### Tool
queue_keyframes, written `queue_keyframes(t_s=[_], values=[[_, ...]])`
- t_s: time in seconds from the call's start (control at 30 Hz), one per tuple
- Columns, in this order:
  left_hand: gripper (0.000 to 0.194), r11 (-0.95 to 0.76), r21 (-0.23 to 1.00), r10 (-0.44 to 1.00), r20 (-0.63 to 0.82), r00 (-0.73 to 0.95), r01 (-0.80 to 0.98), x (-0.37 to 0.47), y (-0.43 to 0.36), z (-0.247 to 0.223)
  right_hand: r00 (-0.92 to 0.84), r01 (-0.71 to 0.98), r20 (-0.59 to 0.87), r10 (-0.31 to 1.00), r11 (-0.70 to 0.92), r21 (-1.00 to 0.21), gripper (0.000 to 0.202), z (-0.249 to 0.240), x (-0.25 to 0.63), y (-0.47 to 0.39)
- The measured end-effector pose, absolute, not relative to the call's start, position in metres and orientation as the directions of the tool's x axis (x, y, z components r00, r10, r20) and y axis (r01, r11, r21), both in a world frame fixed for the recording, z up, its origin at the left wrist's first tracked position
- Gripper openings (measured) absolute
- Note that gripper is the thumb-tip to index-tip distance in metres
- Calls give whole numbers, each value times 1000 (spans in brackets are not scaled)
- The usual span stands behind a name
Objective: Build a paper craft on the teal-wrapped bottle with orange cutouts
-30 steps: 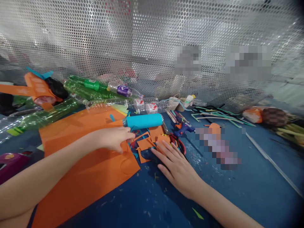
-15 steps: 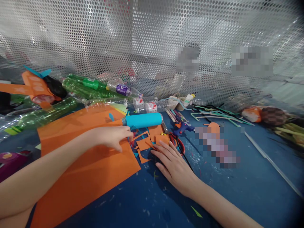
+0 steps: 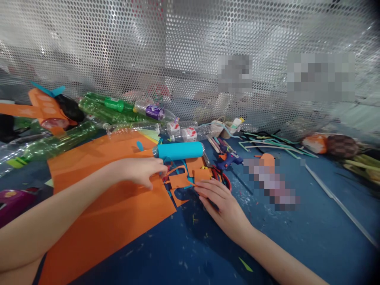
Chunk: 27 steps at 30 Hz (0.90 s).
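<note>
My left hand (image 3: 145, 172) reaches over the large orange sheet (image 3: 109, 221), its fingers apart and bent at the sheet's right edge, near something small and red. Just beyond it lies a bottle wrapped in blue (image 3: 180, 151). My right hand (image 3: 221, 206) has its fingers spread loosely, fingertips at the orange paper scraps (image 3: 178, 181). A square orange piece (image 3: 202, 174) lies beside those fingertips. Neither hand visibly grips anything.
Green bottles (image 3: 101, 113) and clear bottles (image 3: 190, 133) lie along the mesh wall (image 3: 192, 59). A blue glue gun (image 3: 230, 159) is right of the wrapped bottle. An orange paper plane model (image 3: 44, 107) stands at left; thin tubes (image 3: 279, 145) lie at right.
My right hand has shifted slightly right, its fingers closer together. The orange scraps near its fingertips have moved a little left. My left hand has stayed nearly in place.
</note>
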State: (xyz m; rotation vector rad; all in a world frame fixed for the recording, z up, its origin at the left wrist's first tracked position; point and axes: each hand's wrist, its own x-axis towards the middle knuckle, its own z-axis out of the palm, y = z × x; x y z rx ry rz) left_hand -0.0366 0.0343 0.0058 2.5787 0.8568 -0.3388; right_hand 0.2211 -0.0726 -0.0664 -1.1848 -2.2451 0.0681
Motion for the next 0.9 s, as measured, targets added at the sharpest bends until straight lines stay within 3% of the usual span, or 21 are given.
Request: queue_keyframes(t_s=[0.13, 0.27, 0.57, 0.9], values=[[28, -722, 293, 537, -334, 775, 627, -37, 32, 8, -300, 711, 523, 798, 553, -435, 14, -63, 224, -76], [32, -728, 321, 512, -333, 792, 606, -39, 35, 5, -294, 687, 481, 826, 532, -495, 14, -64, 226, -80], [29, -730, 358, 482, -334, 810, 582, -41, 37, 2, -342, 697, 330, 880, 473, -538, 12, -63, 224, -88], [20, -740, 258, 542, -316, 779, 621, -37, 33, 9, -390, 688, 321, 863, 505, -521, 16, -62, 224, -87]])
